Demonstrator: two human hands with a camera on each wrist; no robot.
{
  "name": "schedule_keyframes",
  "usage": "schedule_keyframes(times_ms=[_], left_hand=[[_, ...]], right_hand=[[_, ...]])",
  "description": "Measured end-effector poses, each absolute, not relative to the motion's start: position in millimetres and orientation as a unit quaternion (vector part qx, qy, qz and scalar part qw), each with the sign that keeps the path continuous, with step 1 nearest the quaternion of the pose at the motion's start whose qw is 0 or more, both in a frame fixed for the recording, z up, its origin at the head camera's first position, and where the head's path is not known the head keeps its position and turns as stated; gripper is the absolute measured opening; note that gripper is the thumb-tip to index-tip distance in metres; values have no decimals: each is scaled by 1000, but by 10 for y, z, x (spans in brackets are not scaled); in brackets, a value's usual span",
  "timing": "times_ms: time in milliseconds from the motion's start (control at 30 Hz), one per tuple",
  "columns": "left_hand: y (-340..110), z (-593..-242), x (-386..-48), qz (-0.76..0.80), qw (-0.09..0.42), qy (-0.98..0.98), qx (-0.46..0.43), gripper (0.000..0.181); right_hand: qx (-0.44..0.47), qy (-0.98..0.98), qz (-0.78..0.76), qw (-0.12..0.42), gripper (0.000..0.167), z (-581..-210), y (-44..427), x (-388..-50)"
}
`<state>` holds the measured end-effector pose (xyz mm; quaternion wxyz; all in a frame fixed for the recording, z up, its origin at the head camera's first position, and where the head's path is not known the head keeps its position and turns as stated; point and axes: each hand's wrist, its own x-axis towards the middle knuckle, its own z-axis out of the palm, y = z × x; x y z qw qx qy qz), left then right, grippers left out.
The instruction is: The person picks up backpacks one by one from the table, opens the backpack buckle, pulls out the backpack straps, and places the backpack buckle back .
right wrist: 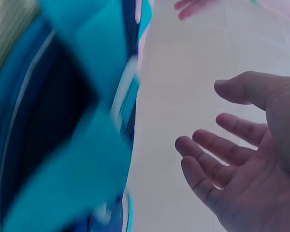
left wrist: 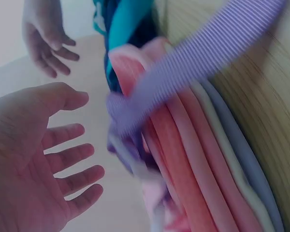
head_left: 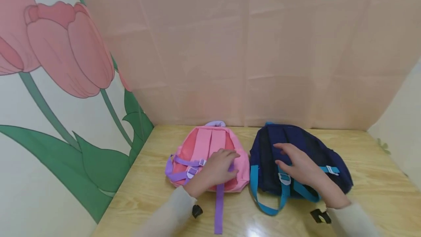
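Table: light wood-grain top (head_left: 123,195), with a bright glare spot (head_left: 253,231) down on the person's side
Back of the room: a creased pinkish-beige sheet (head_left: 204,46) hangs right along the back edge
Side walls: big cartoon tulips and leaves all over the left wall (head_left: 59,120), plus a pale right wall (head_left: 401,120) with a small leaf print
Backpacks: two, lying strap side up. The pink backpack (head_left: 204,147) sits toward the back left corner, the navy backpack (head_left: 310,147) toward the back right one, tops up at the back edge. They're so close I can't tell if they touch
Straps: purple on the pink one, and a loose purple strap (head_left: 219,211) trails toward the person; teal strap loop (head_left: 254,182) on the navy one
White buckles (head_left: 284,178): I count two per bag
Black bits: two, one by each sleeve (head_left: 179,204)
Left hand (head_left: 221,165): over the pink bag, fingers spread wide, gripping nothing
Right hand (head_left: 300,165): over the navy bag, fingers loosely bent and apart, also gripping nothing
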<state>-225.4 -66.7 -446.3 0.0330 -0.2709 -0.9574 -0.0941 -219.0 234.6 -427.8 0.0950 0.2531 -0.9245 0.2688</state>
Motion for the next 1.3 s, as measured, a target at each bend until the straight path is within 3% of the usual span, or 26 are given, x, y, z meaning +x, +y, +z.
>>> schedule_keyframes(times_ms=[500, 733, 1033, 1300], left_hand=[[-1300, -4537, -2199, -76, 40, -965, -247, 55], [-1532, -4557, -2154, -65, 50, -963, -257, 52], [-1649, -4580, -2219, -70, 62, -961, -261, 47], [-1718, -4615, -2289, -42, 64, -959, -273, 38]], right_hand=[[330, -901, 277, 56, 53, -4294, 1490, -2228], [322, -902, 287, -1, 55, -4381, 1136, -2208], [346, -887, 305, 11, 47, -4432, 809, -2274], [302, -895, 328, -7, 45, -4526, 532, -2329]])
